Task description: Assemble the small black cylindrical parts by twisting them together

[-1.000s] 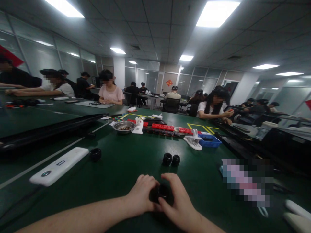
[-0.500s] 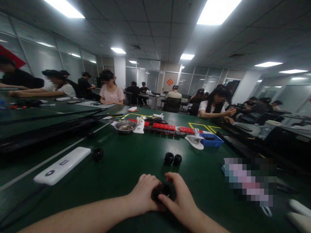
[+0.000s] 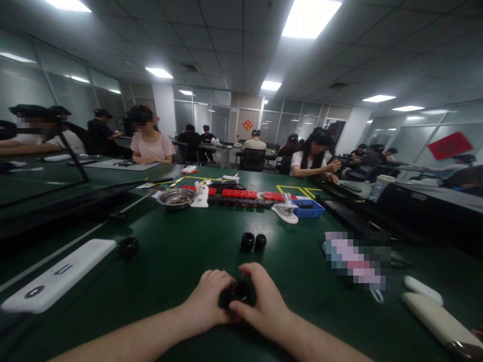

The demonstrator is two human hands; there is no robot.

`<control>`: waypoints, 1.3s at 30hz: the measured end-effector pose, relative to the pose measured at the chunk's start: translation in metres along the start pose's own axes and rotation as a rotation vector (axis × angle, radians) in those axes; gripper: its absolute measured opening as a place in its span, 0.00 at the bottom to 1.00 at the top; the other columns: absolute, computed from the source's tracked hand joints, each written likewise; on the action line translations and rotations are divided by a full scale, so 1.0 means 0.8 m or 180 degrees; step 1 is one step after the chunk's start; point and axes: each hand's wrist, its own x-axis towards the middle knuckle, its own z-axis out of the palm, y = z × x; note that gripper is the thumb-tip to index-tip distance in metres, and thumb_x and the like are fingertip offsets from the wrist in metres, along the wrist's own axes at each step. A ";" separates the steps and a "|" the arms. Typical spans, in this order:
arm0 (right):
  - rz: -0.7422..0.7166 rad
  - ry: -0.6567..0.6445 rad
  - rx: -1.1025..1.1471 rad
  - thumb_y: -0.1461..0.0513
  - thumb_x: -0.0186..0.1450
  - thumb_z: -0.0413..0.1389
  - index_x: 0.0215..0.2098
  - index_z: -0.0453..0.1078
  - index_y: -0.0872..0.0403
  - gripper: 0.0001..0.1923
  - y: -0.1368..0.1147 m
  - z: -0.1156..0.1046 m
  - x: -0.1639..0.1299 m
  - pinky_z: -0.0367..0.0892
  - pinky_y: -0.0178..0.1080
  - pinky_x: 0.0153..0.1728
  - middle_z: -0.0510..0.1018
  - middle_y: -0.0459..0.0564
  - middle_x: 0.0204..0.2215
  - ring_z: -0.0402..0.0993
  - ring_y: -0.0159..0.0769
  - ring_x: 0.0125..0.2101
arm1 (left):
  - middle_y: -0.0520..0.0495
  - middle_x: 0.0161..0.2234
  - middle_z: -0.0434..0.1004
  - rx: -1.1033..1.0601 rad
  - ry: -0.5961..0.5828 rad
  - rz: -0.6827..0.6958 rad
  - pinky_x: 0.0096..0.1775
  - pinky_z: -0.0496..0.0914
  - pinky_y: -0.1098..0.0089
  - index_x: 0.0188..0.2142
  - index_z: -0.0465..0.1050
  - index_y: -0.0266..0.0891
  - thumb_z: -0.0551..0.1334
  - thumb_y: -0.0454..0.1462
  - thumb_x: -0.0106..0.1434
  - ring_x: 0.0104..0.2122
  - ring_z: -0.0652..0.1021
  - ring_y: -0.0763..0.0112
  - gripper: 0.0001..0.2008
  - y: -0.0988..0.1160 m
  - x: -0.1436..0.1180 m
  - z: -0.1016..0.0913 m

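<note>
From the head view, a shiny metal bowl point(image 3: 166, 196) on the far side of the green worktop point(image 3: 181, 271) has small brown bits point(image 3: 179, 201) in it. A blue plastic tray point(image 3: 308, 211), far and to the right, has a dark thing point(image 3: 305, 205) inside. Since the earlier look, the view has turned right, so more of the red sign point(image 3: 451, 146) shows. Both hands still hold the same black ring, near the middle. The left hand point(image 3: 211, 296) curls around the left of the black ring point(image 3: 239, 291); the right hand point(image 3: 266, 296) pinches its right. Two shiny, round black pieces point(image 3: 248, 241) sit just beyond, side by side.
</note>
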 end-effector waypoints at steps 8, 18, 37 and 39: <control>-0.0544 -0.0204 0.0161 0.69 0.49 0.51 0.50 0.56 0.55 0.28 -0.004 -0.006 -0.003 0.61 0.44 0.47 0.67 0.54 0.45 0.64 0.41 0.44 | 0.50 0.36 0.69 0.0012 -0.0004 -0.0080 0.40 0.61 0.65 0.38 0.68 0.41 0.65 0.45 0.47 0.37 0.68 0.63 0.19 -0.001 0.000 0.002; -0.0080 -0.0174 0.0014 0.67 0.51 0.54 0.45 0.60 0.55 0.22 -0.006 0.001 -0.001 0.65 0.43 0.42 0.70 0.52 0.39 0.67 0.40 0.39 | 0.50 0.36 0.70 0.0104 0.0040 -0.0140 0.41 0.60 0.65 0.36 0.68 0.42 0.66 0.44 0.46 0.37 0.68 0.63 0.18 -0.001 0.002 0.005; -0.0507 -0.0163 -0.0148 0.66 0.50 0.54 0.50 0.57 0.58 0.28 -0.007 -0.001 0.000 0.60 0.48 0.48 0.66 0.58 0.46 0.63 0.46 0.47 | 0.51 0.36 0.69 -0.0001 0.0158 -0.0004 0.40 0.60 0.66 0.36 0.68 0.40 0.66 0.45 0.46 0.36 0.68 0.63 0.19 -0.006 0.000 0.008; -0.0151 -0.0089 -0.0212 0.64 0.51 0.55 0.50 0.57 0.59 0.28 -0.004 0.001 0.000 0.62 0.48 0.46 0.68 0.58 0.44 0.65 0.46 0.44 | 0.51 0.35 0.70 0.0026 0.0152 0.0029 0.40 0.60 0.66 0.36 0.68 0.41 0.66 0.46 0.46 0.36 0.68 0.63 0.19 -0.007 0.000 0.009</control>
